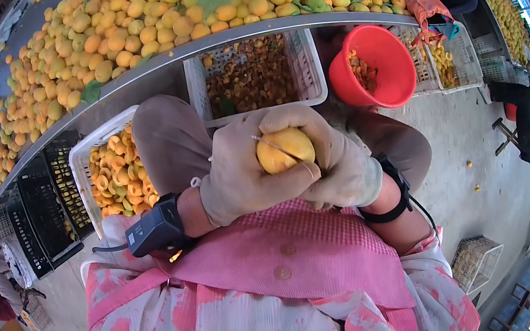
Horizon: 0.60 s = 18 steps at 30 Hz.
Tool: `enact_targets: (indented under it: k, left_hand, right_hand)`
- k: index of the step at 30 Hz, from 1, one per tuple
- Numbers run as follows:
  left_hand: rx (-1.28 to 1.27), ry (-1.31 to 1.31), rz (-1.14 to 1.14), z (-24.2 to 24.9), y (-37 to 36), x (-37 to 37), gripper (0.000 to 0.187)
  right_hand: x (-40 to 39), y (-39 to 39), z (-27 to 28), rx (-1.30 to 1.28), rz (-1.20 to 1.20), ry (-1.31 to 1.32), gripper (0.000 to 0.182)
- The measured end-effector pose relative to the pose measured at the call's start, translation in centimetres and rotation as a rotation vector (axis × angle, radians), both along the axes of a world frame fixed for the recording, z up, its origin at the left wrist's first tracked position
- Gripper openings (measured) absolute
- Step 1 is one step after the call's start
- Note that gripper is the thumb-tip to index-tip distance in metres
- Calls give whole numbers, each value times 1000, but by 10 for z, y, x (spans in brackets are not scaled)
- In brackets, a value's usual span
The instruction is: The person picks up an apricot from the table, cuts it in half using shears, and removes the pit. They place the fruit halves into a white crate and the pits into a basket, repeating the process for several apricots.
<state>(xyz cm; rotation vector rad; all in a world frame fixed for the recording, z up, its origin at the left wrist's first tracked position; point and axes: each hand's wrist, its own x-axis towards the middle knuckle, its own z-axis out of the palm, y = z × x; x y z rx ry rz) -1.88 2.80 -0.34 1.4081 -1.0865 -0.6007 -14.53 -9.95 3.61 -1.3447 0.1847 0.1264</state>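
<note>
A yellow-orange apricot (282, 150) is clasped between my two gloved hands above my lap. A thin dark slit runs slantwise across its upper face. From the left, my left hand (232, 169) wraps round the fruit, its fingers closed. On the other side, my right hand (342, 156) presses against it with curled fingers. Both gloves are thin and pale. A thin light-coloured edge shows by the left fingers, too small to name. The palms and the fruit's underside are hidden.
A metal-edged table (190, 50) heaped with apricots (118, 39) and some leaves spans the front. Under its edge stand a white crate (316, 66) of brown pieces and a red bucket (397, 76). At my left, a white crate (80, 170) holds apricot halves. Other people sit at both sides.
</note>
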Motion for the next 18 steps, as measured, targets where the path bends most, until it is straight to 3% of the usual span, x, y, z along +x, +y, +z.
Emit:
enact_targets:
  k: [3,5,7,10,11,13,16,18]
  left_hand:
    - [66,107,21,4,-5,0,43]
    - [134,355,-29,11,-11,3,44]
    - [129,310,-69,7,-13,8,43]
    - [155,378,-1,3,-12,9,48]
    - [128,514,-29,0,-11,10,51]
    - [99,641,-59,0,-10,10,54]
    - [61,648,-101,-1,-10,9,57]
    - [24,946,-190,-5,-10,9,57]
  right_hand:
    - [2,0,-6,52,-112,73,71]
    - [5,-1,-6,48,-123,89,73]
    - [6,2,-19,-230,-243,-64,78]
    - [4,1,-19,-275,-296,-31,82]
    - [4,2,-22,-278,-297,-39,82]
    - [4,5,-29,-567,-312,-140,79]
    - [1,6,-24,-509,-317,-88,78]
    - [0,5,-25,-466,-329,-25,79]
